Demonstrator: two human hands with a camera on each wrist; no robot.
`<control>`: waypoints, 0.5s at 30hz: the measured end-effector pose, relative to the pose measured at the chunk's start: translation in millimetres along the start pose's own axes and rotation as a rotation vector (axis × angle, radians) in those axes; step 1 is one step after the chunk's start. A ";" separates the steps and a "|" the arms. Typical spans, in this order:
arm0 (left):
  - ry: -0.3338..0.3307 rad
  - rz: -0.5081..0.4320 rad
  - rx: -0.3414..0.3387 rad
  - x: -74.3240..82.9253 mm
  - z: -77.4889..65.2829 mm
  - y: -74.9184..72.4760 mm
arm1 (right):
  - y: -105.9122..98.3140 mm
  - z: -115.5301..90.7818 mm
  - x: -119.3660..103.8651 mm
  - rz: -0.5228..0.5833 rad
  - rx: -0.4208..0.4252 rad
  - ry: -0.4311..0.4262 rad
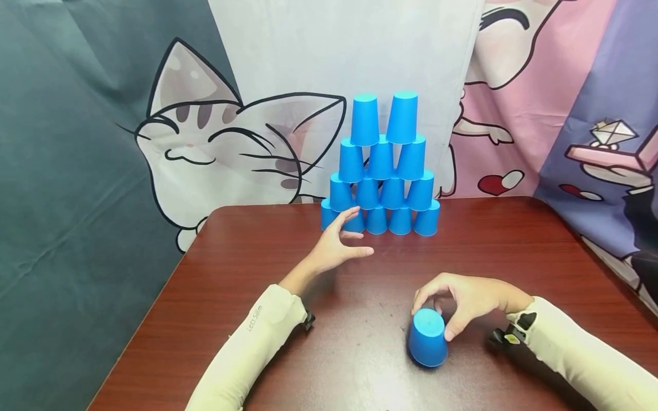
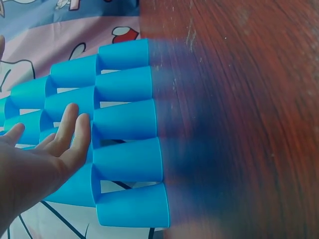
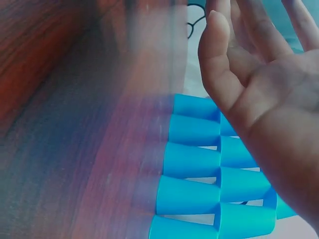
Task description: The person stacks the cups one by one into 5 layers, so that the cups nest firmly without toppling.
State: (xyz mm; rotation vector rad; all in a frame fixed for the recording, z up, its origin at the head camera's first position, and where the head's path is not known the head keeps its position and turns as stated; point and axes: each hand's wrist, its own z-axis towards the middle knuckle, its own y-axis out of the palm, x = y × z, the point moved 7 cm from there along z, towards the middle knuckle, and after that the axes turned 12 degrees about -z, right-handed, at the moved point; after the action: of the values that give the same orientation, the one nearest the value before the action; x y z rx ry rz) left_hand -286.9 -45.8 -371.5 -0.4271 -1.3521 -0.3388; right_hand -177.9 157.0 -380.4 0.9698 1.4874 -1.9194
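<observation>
On the table near my side, a blue cup (image 1: 428, 342) stands upside down. My right hand (image 1: 470, 297) holds it near its top, with the thumb at its right side and a finger at its left edge. In the right wrist view, part of the right hand (image 3: 264, 74) shows, with its fingertips cut off and the held cup out of view. A stepped wall of blue upside-down cups (image 1: 393, 191) rises at the back, two cups on top. My left hand (image 1: 334, 245) hovers before its lower left part, fingers spread and holding nothing.
The brown wooden table (image 1: 247, 245) ends right behind the stacked cups. A hanging cloth (image 1: 277, 51) with cartoon cats forms the background. Dark wrist devices sit at both sleeves.
</observation>
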 end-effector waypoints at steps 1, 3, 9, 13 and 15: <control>0.005 -0.001 0.003 0.0 0.0 0.0 | -2.0 -0.5 0.3 -0.015 0.016 0.014; 0.016 -0.001 0.006 0.7 -0.5 0.4 | -6.1 -1.7 1.4 -0.038 0.055 0.047; 0.024 0.001 0.029 0.3 -2.0 0.5 | -19.4 -5.2 3.3 -0.074 0.189 0.121; 0.024 0.009 0.044 0.1 -2.5 0.3 | -29.0 -7.2 2.1 -0.066 0.283 0.098; 0.024 0.016 0.054 0.3 -2.3 -0.2 | -34.4 -7.5 1.9 -0.058 0.334 0.098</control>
State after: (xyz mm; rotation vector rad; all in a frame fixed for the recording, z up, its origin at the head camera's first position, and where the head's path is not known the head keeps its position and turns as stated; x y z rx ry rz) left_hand -284.9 -47.1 -371.5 -0.3876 -1.3309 -0.2925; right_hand -203.6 173.3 -362.6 1.1913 1.2816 -2.2384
